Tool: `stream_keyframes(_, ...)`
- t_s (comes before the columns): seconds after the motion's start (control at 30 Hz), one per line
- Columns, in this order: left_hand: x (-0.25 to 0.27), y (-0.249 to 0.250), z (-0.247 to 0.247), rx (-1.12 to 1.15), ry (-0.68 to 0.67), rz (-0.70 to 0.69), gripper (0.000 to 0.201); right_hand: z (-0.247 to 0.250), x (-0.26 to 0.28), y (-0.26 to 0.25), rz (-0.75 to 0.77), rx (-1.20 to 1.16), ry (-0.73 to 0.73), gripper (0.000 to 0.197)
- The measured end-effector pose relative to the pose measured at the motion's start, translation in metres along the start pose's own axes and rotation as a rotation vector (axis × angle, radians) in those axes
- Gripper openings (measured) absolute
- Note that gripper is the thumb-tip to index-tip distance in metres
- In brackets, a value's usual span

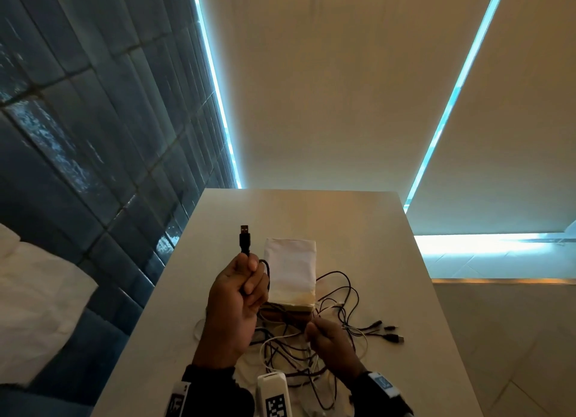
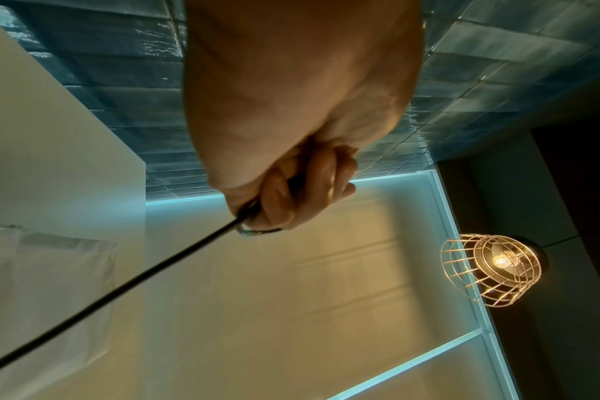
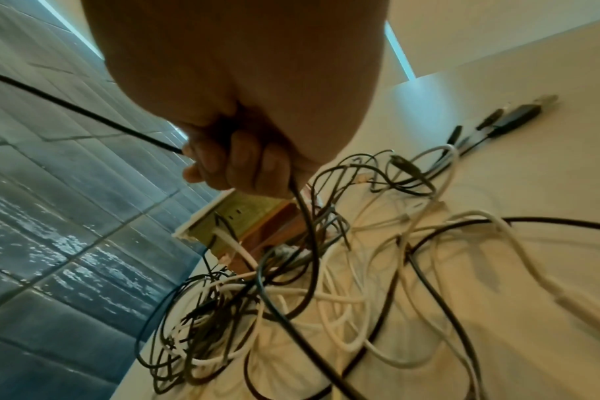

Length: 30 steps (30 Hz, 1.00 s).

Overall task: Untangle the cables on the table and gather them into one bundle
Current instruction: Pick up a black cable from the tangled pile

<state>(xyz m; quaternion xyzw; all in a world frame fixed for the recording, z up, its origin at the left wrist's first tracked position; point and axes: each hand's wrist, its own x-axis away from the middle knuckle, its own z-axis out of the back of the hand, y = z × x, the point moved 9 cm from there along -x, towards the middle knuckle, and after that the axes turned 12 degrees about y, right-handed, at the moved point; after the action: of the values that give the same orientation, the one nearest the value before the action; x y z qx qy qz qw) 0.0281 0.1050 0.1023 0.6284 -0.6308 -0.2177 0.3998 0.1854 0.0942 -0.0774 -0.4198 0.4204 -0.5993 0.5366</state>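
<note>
A tangle of black and white cables [image 1: 299, 351] lies on the white table [image 1: 358, 217] in front of me. My left hand [image 1: 246, 279] is raised above the table and grips a black cable just below its USB plug [image 1: 245, 236], which points up. In the left wrist view the black cable [image 2: 120, 292] runs taut from my left hand [image 2: 292, 194] toward the lower left. My right hand [image 1: 314, 331] hovers low over the tangle and grips a black cable. In the right wrist view my right hand [image 3: 237, 165] curls round that black cable [image 3: 302, 205], above the cable pile [image 3: 292, 297].
A white-wrapped box [image 1: 291, 273] stands on the table just behind the tangle. Several black plugs [image 1: 391, 331] lie fanned out at the right. A white tagged device [image 1: 274, 395] sits at the near edge. A blue tiled wall [image 1: 93, 136] runs along the left. A wire-cage lamp [image 2: 490, 270] hangs overhead.
</note>
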Motion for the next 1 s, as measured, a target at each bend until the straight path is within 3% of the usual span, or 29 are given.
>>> stream_keyframes(0.13, -0.003, -0.004, 0.011, -0.184, 0.106, -0.003, 0.024, 0.019, -0.008, -0.020, -0.037, -0.010, 0.133, 0.037)
stream_keyframes(0.27, -0.005, -0.009, 0.021, -0.261, 0.221, -0.015, 0.031, 0.036, -0.014, -0.071, -0.044, -0.222, 0.221, 0.023)
stream_keyframes(0.43, -0.005, -0.026, 0.023, -0.308, 0.250, 0.072, 0.032, 0.033, -0.004, -0.156, 0.170, -0.357, 0.096, 0.017)
stream_keyframes(0.53, -0.005, -0.035, 0.020, -0.248, 0.224, 0.154, 0.034, 0.022, 0.007, -0.181, 0.253, -0.415, -0.037, 0.017)
stream_keyframes(0.67, -0.003, -0.029, 0.007, 0.053, 0.119, 0.229, 0.028, 0.008, 0.012, -0.172, 0.241, -0.455, -0.172, 0.019)
stream_keyframes(1.0, 0.001, -0.005, -0.009, 0.171, 0.014, 0.108, 0.024, -0.013, 0.012, -0.126, 0.124, -0.307, -0.313, 0.028)
